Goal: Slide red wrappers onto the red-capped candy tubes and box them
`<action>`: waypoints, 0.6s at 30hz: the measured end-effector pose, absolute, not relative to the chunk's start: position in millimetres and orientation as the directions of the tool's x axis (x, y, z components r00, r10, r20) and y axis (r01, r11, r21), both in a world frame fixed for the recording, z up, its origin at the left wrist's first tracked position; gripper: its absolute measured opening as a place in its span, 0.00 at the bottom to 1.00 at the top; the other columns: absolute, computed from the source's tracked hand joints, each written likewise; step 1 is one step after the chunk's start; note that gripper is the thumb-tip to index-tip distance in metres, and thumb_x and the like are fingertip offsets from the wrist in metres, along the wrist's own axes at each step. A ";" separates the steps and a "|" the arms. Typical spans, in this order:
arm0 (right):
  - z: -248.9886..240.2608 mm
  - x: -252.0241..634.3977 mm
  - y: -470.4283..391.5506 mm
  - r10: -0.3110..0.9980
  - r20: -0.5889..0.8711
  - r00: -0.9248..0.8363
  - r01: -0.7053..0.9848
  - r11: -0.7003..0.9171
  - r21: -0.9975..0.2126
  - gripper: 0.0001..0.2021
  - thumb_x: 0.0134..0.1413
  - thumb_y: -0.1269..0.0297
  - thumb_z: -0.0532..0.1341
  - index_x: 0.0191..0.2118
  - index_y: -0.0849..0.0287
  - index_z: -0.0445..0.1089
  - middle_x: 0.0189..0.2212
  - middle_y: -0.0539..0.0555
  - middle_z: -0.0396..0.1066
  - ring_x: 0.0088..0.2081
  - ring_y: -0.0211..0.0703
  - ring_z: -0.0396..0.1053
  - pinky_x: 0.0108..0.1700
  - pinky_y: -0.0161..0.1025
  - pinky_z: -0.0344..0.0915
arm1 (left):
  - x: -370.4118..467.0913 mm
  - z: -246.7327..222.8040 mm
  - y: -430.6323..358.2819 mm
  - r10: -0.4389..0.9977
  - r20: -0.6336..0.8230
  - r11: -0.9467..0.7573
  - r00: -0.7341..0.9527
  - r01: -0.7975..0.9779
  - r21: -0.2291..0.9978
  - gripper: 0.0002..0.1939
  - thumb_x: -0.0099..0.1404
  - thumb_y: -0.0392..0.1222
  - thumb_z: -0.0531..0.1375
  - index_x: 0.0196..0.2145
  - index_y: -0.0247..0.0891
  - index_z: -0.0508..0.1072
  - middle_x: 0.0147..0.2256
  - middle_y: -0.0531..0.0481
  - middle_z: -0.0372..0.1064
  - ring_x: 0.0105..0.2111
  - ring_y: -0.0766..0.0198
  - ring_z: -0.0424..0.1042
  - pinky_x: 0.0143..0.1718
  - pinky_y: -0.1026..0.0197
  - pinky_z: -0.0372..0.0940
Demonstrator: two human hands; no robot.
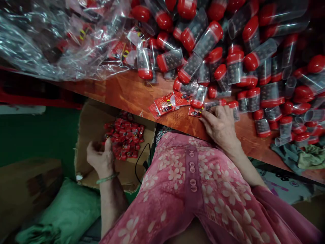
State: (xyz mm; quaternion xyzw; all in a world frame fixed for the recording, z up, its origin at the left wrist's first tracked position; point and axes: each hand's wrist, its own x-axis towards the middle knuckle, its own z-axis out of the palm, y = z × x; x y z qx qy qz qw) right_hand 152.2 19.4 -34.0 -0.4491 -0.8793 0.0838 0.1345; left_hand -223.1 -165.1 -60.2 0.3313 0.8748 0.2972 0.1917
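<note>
At counter [111, 89], right hand [222, 127] rested beside red card [194, 112], left hand [101, 156] curled over box [87, 128]; grips unclear; light pinch seemed best.

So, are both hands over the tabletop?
No, only the right hand is there; the left hand is at the cardboard box of red packets.

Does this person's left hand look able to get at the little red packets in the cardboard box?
Probably yes: the left hand is right beside the red packets in this view, and they lie uncovered in the open cardboard box.
</note>
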 end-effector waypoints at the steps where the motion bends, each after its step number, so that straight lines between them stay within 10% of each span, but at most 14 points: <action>1: -38.4 153.2 19.0 0.813 0.164 -0.558 0.772 0.582 -0.256 0.11 0.69 0.59 0.59 0.46 0.55 0.78 0.37 0.57 0.70 0.40 0.49 0.60 0.41 0.46 0.55 | -211.9 -57.0 -154.9 0.687 -0.085 0.584 -0.721 0.479 0.656 0.25 0.62 0.66 0.61 0.36 0.39 0.67 0.25 0.57 0.66 0.24 0.70 0.62 0.25 0.64 0.60; 4: -51.5 156.6 18.0 0.783 0.222 -0.581 0.754 0.620 -0.218 0.11 0.70 0.65 0.57 0.46 0.55 0.78 0.38 0.57 0.72 0.41 0.48 0.61 0.42 0.46 0.55 | -159.5 -43.6 -112.6 0.825 0.014 0.400 -0.565 0.603 0.690 0.18 0.67 0.53 0.63 0.45 0.36 0.77 0.40 0.45 0.80 0.39 0.60 0.78 0.44 0.55 0.73; 10: -57.8 155.3 17.2 0.746 0.250 -0.617 0.711 0.665 -0.228 0.13 0.70 0.71 0.53 0.46 0.59 0.76 0.39 0.59 0.75 0.41 0.50 0.63 0.43 0.48 0.58 | -62.0 -38.1 -30.2 0.927 0.311 -0.369 0.211 0.669 0.646 0.13 0.72 0.39 0.60 0.52 0.37 0.77 0.52 0.39 0.79 0.53 0.55 0.77 0.57 0.49 0.72; 18: -39.4 149.2 14.7 0.771 0.143 -0.620 0.715 0.631 -0.303 0.14 0.72 0.69 0.52 0.40 0.58 0.75 0.35 0.57 0.74 0.39 0.48 0.65 0.44 0.47 0.60 | -43.3 -50.0 -1.8 0.895 0.256 -0.444 0.365 0.681 0.582 0.15 0.76 0.38 0.52 0.48 0.34 0.78 0.46 0.38 0.77 0.46 0.55 0.72 0.50 0.49 0.68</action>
